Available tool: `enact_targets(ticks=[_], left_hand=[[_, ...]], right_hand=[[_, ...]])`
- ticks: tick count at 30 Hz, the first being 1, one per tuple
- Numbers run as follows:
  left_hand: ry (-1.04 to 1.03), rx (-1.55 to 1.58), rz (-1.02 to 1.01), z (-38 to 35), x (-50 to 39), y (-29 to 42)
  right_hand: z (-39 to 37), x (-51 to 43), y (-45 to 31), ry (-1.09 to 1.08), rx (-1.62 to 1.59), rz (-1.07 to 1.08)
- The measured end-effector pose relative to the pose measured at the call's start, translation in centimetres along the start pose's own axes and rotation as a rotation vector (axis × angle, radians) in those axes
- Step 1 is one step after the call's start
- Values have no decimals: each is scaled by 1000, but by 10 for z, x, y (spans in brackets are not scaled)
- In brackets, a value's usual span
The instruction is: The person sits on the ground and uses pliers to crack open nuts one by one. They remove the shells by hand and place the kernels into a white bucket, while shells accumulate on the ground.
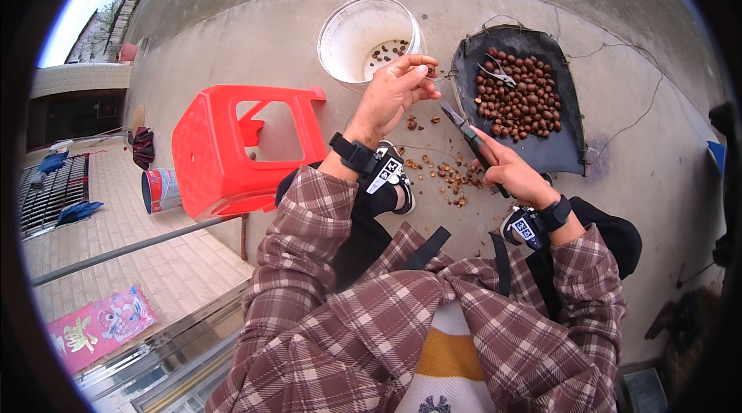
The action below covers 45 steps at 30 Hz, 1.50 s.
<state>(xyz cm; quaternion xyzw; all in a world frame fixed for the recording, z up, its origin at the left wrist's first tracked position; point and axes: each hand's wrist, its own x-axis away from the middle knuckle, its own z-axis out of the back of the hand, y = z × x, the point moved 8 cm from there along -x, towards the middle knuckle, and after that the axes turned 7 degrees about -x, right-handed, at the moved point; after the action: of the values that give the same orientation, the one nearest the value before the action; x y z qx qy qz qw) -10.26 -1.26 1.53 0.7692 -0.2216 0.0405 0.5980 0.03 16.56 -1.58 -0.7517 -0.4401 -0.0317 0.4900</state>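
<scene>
My left hand (pixel 400 85) pinches a small brown nut (pixel 430 71) between thumb and fingers, partly hidden by them. It is raised near the lower right rim of a white plastic bucket (pixel 342 44), which has several brown kernels (pixel 382 54) on its bottom. In my right hand (pixel 516 172) is a pair of pliers (pixel 472 137) with dark handles, jaws pointing up and left towards my left hand. Beyond the pliers lies a black scoop-like pan (pixel 556 155) heaped with round brown nuts (pixel 524 100). A second pair of pliers (pixel 498 73) rests on that heap.
Broken shells (pixel 455 175) are scattered over the concrete floor (pixel 278 53) between my feet. A red plastic stool (pixel 200 152) lies tipped on its side at left, beside a metal can (pixel 162 189). Thin wire (pixel 643 114) trails from the pan.
</scene>
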Motion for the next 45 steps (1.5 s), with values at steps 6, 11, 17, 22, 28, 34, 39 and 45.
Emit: enact_targets(ticks=[6, 11, 17, 22, 28, 34, 39, 45], left_hand=[[-3, 33, 63, -2, -1, -4], [-19, -39, 117, -11, 2, -11], [-26, -115, 133, -19, 1, -8], [-40, -113, 137, -26, 1, -7], [-80, -114, 143, -40, 2, -10], [-81, -89, 163, -46, 2, -14], [-95, -17, 133, -55, 2, -6], [-90, 51, 109, -57, 2, -6]], right_hand=[[49, -4, 72, 113, 1100, -267], [70, 8, 105, 90, 1465, -330], [108, 10, 131, 187, 831, -317], [155, 14, 125, 389, 778, -184], [188, 22, 118, 523, 1250, -525], [102, -27, 34, 370, 705, 0], [13, -14, -89, 186, 268, 498], [-7, -21, -117, 184, 282, 407]])
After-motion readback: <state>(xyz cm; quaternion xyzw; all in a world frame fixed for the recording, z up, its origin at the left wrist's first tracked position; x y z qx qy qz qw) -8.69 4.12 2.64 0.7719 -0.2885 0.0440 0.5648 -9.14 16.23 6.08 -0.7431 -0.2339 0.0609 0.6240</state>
